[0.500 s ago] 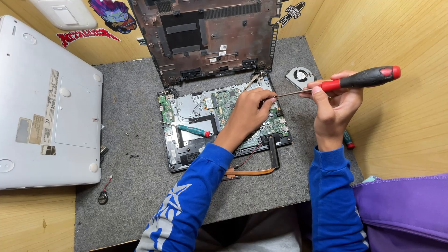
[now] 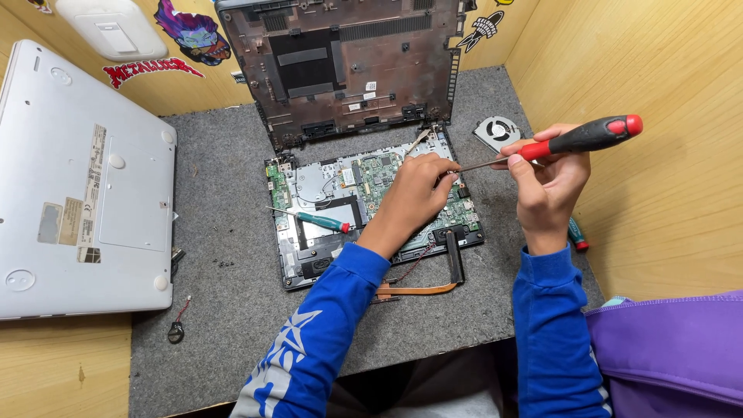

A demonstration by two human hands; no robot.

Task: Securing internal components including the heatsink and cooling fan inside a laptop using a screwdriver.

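**Hands at work over an opened laptop base on a crowded grey mat**

A person in blue sleeves leans over a stripped laptop base with green circuit boards (image 2: 371,209), which lies near the middle of a grey felt mat (image 2: 224,294). The right hand (image 2: 546,182) is clamped around a red-and-black-handled screwdriver (image 2: 576,138), its thin shaft angled leftward toward the board's upper right corner. The left hand (image 2: 414,197) rests on the board with its fingers curled together at the shaft's tip; whether they pinch something cannot be told. A small teal-handled screwdriver (image 2: 321,222) lies loose on the base's left half.

Room is tight. A dark brown plastic laptop cover (image 2: 348,70) stands against the back wall, its lower edge just beside the base. A silver closed laptop lying underside up (image 2: 77,186) overhangs the mat's left edge, carrying pale rectangular labels near its left side. A light wooden wall (image 2: 658,217) closes in on the right, with a round grey cooling fan (image 2: 497,131) and another teal-and-red tool handle (image 2: 578,234) in the narrow strip between. The widest bare stretch of mat lies front left, where a small coin cell on a red wire (image 2: 177,329) sits. A flat orange ribbon cable (image 2: 418,289) trails from the base's front edge. Colourful cartoon stickers (image 2: 193,35) and a white plastic box (image 2: 112,27) sit at the upper left. Purple fabric (image 2: 673,348) fills the lower right corner.
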